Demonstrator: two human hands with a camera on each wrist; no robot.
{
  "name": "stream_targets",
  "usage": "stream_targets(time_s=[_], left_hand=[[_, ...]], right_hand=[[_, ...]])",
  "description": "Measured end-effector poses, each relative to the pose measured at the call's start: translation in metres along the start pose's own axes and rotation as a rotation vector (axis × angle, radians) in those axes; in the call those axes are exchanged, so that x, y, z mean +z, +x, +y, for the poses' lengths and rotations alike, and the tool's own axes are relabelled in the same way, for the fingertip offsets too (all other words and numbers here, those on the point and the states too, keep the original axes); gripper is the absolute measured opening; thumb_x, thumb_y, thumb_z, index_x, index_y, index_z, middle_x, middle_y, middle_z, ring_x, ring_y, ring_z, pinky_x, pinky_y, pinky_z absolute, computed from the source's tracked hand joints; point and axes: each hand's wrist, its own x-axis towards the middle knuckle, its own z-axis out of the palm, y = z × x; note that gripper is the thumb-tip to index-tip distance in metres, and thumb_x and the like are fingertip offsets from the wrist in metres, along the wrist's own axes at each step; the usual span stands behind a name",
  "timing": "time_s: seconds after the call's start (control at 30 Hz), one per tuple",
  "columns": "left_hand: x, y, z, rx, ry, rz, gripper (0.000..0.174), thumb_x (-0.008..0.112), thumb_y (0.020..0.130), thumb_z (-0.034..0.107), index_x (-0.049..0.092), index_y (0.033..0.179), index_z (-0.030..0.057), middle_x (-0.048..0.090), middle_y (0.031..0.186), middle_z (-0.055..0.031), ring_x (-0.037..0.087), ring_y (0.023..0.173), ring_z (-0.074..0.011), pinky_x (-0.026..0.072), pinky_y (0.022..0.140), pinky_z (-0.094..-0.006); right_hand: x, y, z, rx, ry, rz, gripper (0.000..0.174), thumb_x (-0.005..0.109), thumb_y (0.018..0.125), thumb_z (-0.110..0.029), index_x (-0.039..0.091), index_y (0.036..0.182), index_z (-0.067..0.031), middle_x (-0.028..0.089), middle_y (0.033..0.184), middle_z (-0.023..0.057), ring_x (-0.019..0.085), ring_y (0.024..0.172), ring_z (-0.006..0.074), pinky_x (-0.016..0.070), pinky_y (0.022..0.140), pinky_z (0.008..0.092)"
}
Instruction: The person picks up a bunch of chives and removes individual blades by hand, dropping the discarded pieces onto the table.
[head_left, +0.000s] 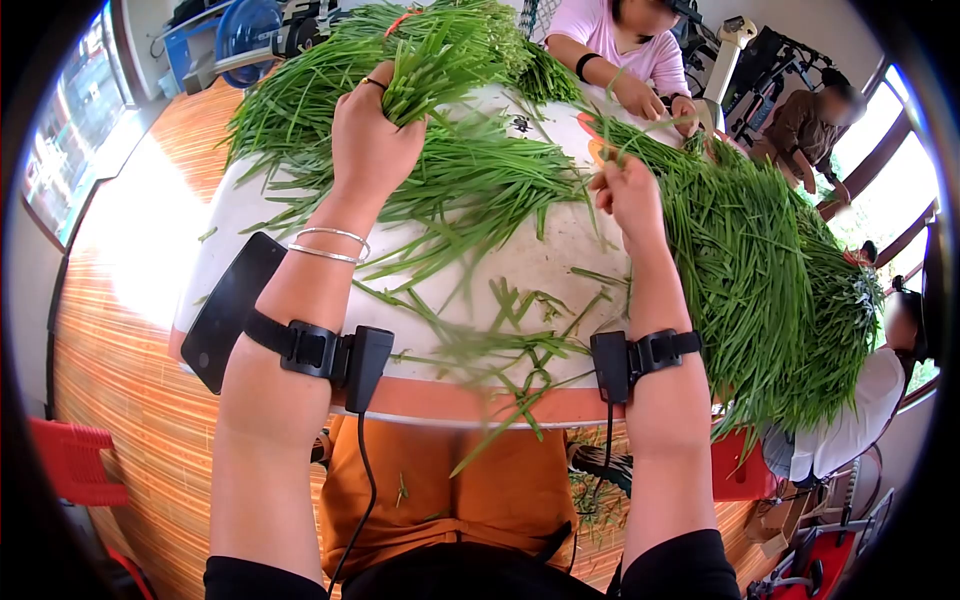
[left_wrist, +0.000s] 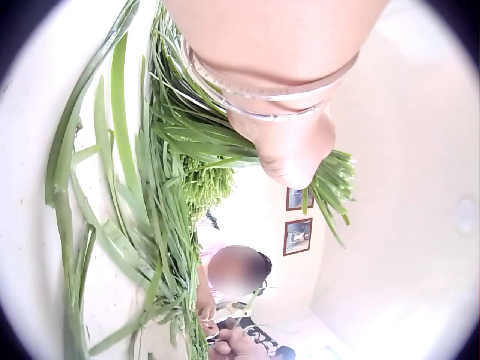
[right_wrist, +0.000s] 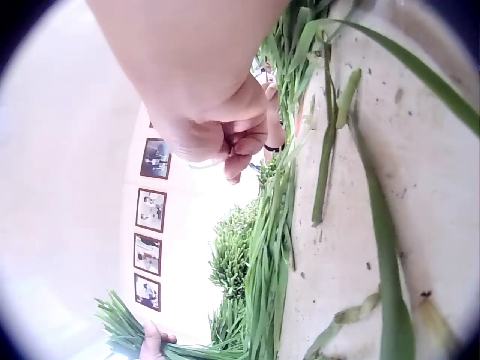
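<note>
My left hand is raised over the far left of the table, its fingers wrapped round a bunch of garlic chives. Cut stalk ends stick out past that fist in the left wrist view. My right hand is held over the table beside the big right-hand heap, fingers curled with the tips together. A thin pale-green strip shows at its fingers in the right wrist view; most of what it pinches is hidden. Loose chives lie spread between the hands.
A large heap of chives covers the table's right side; another tied pile lies at the back left. Scattered blades lie near the front edge. A black phone rests at the left edge. Across the table, a person in pink handles chives.
</note>
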Motion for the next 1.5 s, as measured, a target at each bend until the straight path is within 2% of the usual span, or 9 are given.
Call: stream_targets(time_s=[0.1,0.17,0.57,0.63,0.77,0.9,0.97,1.23,1.5], left_hand=[[-0.002,0.0,0.002,0.018,0.013,0.01,0.027,0.062,0.074,0.008,0.059,0.1,0.004,0.065,0.086,-0.0121,0.062,0.077,-0.0291,0.0474,0.069,-0.0326],[-0.002,0.0,0.002,-0.004,0.002,-0.007,0.027,0.062,0.074,0.008,0.059,0.101,0.0042,0.065,0.086,-0.0123,0.062,0.077,-0.0298,0.0474,0.069,-0.033],[0.003,-0.001,-0.002,-0.06,-0.063,-0.008,0.031,0.063,0.066,0.011,0.058,0.097,0.0093,0.062,0.085,-0.0113,0.053,0.082,-0.0345,0.0413,0.077,-0.0389],[0.001,-0.002,0.001,-0.067,-0.065,-0.006,0.031,0.063,0.066,0.011,0.058,0.096,0.0093,0.062,0.085,-0.0115,0.053,0.083,-0.0345,0.0414,0.077,-0.0389],[0.002,-0.001,0.001,-0.031,-0.069,0.072,0.028,0.063,0.067,0.011,0.058,0.094,0.0094,0.061,0.084,-0.0113,0.054,0.084,-0.0337,0.0415,0.077,-0.0388],[0.0,0.002,0.002,0.027,-0.088,0.106,0.027,0.063,0.067,0.01,0.058,0.094,0.0095,0.061,0.083,-0.0107,0.055,0.084,-0.0326,0.0416,0.076,-0.0384],[0.0,0.002,0.0,0.044,-0.077,0.081,0.028,0.063,0.067,0.01,0.058,0.095,0.0097,0.061,0.083,-0.01,0.055,0.083,-0.0319,0.0414,0.076,-0.0379],[0.001,0.002,-0.001,0.028,-0.089,0.111,0.03,0.065,0.065,0.009,0.058,0.094,0.0099,0.061,0.084,-0.0097,0.055,0.084,-0.032,0.0409,0.076,-0.0377],[-0.008,0.004,0.02,0.126,-0.138,-0.027,0.032,0.063,0.062,0.003,0.058,0.094,0.0074,0.059,0.104,-0.0115,0.053,0.097,-0.0321,0.0403,0.087,-0.0372]], right_hand=[[0.0,0.002,0.014,0.179,-0.258,-0.327,0.015,0.043,0.088,-0.009,0.052,0.092,0.0027,0.06,0.065,0.0109,0.051,0.045,0.0134,0.0388,0.042,0.0268],[0.001,0.003,0.017,0.171,-0.366,-0.343,0.015,0.044,0.086,-0.008,0.053,0.09,0.0039,0.06,0.064,0.0118,0.052,0.045,0.0168,0.0421,0.044,0.03],[-0.002,-0.002,-0.001,-0.053,-0.595,0.004,0.019,0.046,0.089,-0.011,0.057,0.09,0.0043,0.063,0.072,0.0114,0.059,0.051,0.0181,0.048,0.055,0.0329],[0.002,-0.007,-0.014,-0.155,-0.294,0.179,0.019,0.045,0.091,-0.012,0.057,0.091,0.0034,0.064,0.08,0.0111,0.06,0.054,0.0158,0.0478,0.057,0.0307],[0.014,-0.005,-0.01,-0.183,0.15,0.027,0.02,0.045,0.092,-0.012,0.058,0.089,0.0018,0.061,0.074,0.0094,0.057,0.053,0.0147,0.0445,0.052,0.0255],[0.006,0.003,0.019,0.128,-0.181,-0.084,0.022,0.046,0.089,-0.015,0.055,0.078,0.0009,0.052,0.056,0.0061,0.053,0.048,0.0146,0.0417,0.048,0.0262],[0.0,0.005,0.022,-0.01,-0.345,-0.139,0.025,0.045,0.087,-0.017,0.053,0.072,0.0014,0.051,0.056,0.0072,0.054,0.05,0.0143,0.0409,0.048,0.0296],[-0.008,0.02,0.044,-0.061,-0.594,-0.048,0.017,0.044,0.081,-0.008,0.055,0.079,0.0046,0.058,0.078,0.0273,0.055,0.078,0.0425,0.0432,0.068,0.0443],[0.005,0.003,0.013,-0.145,-0.699,0.066,0.022,0.045,0.082,-0.009,0.06,0.092,0.0027,0.061,0.082,0.0249,0.06,0.08,0.0381,0.0461,0.072,0.0428]])
